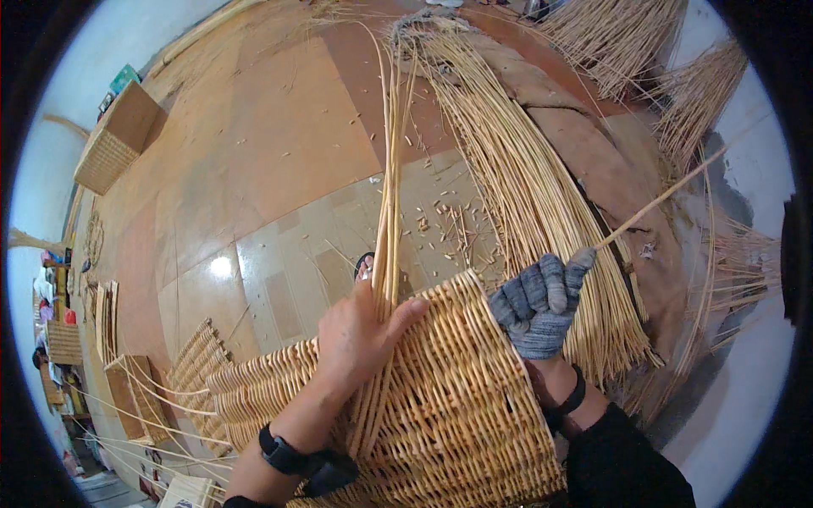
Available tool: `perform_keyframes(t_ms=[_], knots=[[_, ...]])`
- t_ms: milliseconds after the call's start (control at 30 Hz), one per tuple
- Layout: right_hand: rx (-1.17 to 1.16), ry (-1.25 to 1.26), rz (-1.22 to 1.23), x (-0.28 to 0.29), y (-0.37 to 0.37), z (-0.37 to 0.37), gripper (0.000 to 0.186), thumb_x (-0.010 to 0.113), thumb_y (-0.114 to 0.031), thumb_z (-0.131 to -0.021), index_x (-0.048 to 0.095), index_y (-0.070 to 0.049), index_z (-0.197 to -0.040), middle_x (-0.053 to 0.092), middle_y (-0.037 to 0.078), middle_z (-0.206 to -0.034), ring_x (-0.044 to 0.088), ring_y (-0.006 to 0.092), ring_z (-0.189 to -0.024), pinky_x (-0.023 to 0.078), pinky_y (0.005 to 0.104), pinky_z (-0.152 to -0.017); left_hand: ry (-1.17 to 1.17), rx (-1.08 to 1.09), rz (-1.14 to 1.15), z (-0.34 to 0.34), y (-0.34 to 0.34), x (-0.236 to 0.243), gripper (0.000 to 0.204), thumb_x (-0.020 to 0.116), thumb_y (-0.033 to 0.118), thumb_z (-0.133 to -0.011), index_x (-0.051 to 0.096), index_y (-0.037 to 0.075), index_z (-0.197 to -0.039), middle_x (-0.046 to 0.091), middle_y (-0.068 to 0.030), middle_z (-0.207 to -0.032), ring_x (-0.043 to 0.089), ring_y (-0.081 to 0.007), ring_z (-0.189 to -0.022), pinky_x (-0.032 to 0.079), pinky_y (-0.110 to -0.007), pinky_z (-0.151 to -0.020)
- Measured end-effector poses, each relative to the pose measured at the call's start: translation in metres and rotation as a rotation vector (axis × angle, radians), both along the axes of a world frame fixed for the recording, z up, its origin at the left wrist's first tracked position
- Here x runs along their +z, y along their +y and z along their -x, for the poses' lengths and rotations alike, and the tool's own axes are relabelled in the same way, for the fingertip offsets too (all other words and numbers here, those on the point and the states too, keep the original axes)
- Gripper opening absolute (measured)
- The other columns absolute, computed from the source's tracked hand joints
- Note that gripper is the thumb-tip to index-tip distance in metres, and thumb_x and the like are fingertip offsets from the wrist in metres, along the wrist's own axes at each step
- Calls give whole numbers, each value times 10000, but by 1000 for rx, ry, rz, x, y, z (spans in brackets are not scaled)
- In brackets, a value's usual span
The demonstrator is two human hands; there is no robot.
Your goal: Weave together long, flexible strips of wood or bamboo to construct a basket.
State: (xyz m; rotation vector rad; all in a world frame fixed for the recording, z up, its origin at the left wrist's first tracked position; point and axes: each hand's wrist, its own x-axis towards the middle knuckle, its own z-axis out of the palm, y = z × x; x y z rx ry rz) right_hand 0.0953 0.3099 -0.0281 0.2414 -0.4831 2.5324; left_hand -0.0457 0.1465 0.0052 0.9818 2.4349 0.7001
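Note:
A woven wicker panel [457, 406] with a ribbed top edge fills the lower middle. My left hand [360, 334], bare with a black strap on the wrist, grips a bunch of long pale canes [389, 212] that runs down over the panel's face and up past a sandalled foot. My right hand [542, 300], in a grey knit glove, is closed on a single long cane [644, 207] at the panel's right edge, with the cane pointing up to the right.
A long bundle of canes [525, 169] lies at the right, with more bundles [610, 42] beyond. Cut pieces [457, 220] litter the floor [271, 127]. A wicker box [114, 140] stands by the left wall, a smaller box [127, 389] and woven panel [190, 368] at lower left.

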Motion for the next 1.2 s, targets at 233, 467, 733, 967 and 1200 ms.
perform_keyframes(t_ms=[233, 467, 733, 967, 1200], knots=[[-538, -436, -557, 55, -5, -70, 332, 364, -332, -925, 505, -57, -800, 513, 23, -627, 536, 174, -573, 450, 377, -804, -62, 101, 16, 5, -9, -6, 565, 562, 533, -752, 541, -25, -835, 578, -201, -686, 582, -339, -648, 443, -405, -584], [91, -968, -448, 91, -6, -108, 479, 430, -405, -884, 509, 28, -1073, 604, 106, -934, 630, 209, -786, 527, 283, -607, -254, 200, -462, -15, -8, 29, 442, 638, 357, -773, 538, -47, -922, 613, -135, -726, 594, -184, -692, 464, -318, -619], [427, -844, -916, 85, -69, -69, 292, 618, -267, -799, 594, 9, -890, 591, 71, -699, 596, 123, -653, 506, 246, -521, -672, 15, -586, -79, -2, 53, 326, 547, 241, -858, 476, -37, -1012, 613, -139, -965, 604, -171, -826, 492, -262, -659], [-454, -660, -750, 71, -34, -110, 174, 596, -157, -816, 596, -2, -896, 607, 77, -765, 591, 151, -673, 489, 257, -612, -362, 130, -567, 4, 7, 30, 272, 483, 252, -890, 516, -19, -885, 598, -125, -786, 575, -155, -682, 454, -269, -570], [-347, -716, -566, 53, 8, -110, 165, 638, -107, -775, 485, -44, -767, 583, 112, -731, 621, 222, -702, 548, 285, -563, -85, 57, -354, 9, 10, -13, 283, 529, 256, -850, 487, -19, -797, 472, -69, -597, 419, -120, -558, 364, -294, -501]])
